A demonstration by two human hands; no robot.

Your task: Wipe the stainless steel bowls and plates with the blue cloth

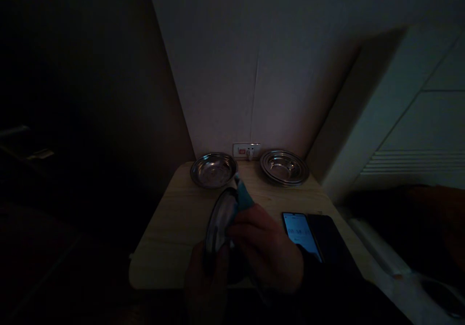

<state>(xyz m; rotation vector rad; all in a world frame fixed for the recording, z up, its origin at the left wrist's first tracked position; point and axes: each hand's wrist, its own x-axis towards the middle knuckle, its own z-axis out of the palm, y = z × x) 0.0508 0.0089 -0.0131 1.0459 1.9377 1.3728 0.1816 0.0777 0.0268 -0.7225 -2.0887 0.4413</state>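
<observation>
In the dim head view, my left hand [208, 279] grips the lower rim of a shiny metal dish [221, 218], which is tilted up on its edge above the near part of the table. My right hand [267, 242] is closed on a blue-green cloth [244, 194] and holds it against the dish's right side. A corner of the cloth sticks up above my fingers. Behind the held dish, a round metal bowl [214, 171] rests on the table at the back left. Several metal dishes [284, 167] are stacked at the back right.
The light wooden table [170, 238] stands against a wall with a socket panel [247, 150]. On the right lies a phone [301, 233] with a lit screen, beside a dark flat cover [332, 240]. A pale panel [417, 112] rises at the right.
</observation>
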